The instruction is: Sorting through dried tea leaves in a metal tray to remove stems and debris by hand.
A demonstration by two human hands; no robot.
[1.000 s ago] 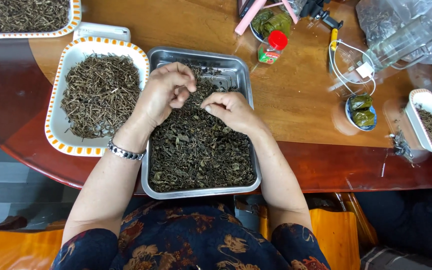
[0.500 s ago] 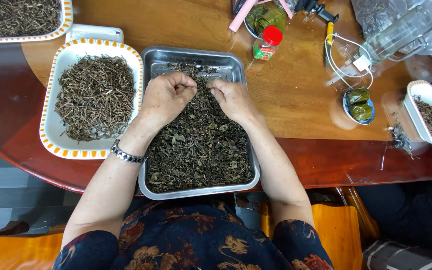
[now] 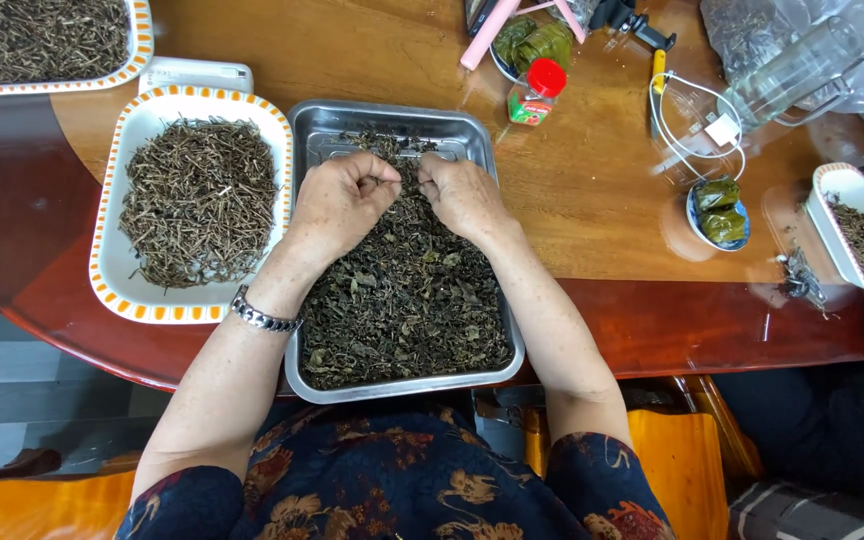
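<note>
Head view looks straight down on a metal tray (image 3: pixel 500 352) at the near edge of a wooden bench (image 3: pixel 592 190). Dark dried leaves (image 3: pixel 407 300) fill most of the tray, thinning toward its far end. Both hands work side by side over the far half of the pile. Left hand (image 3: pixel 340 205) is curled, its fingertips pinched together on a few leaves; a metal watch (image 3: pixel 264 316) circles that wrist. Right hand (image 3: pixel 462 195) is also curled, fingers bent down into the leaves and pinching at them just beside the left.

Left of the tray, touching its side, sits a white dish (image 3: pixel 112 270) with an orange-dotted rim, heaped with dry brown stems (image 3: pixel 200 200). Far right of the tray stands a small red-capped bottle (image 3: pixel 534 93). Further right lie a small bowl (image 3: pixel 720 213) of green leaf-wrapped parcels, a clear jug (image 3: pixel 797 75) on its side, and another white dish (image 3: pixel 847 235) at the right edge.
</note>
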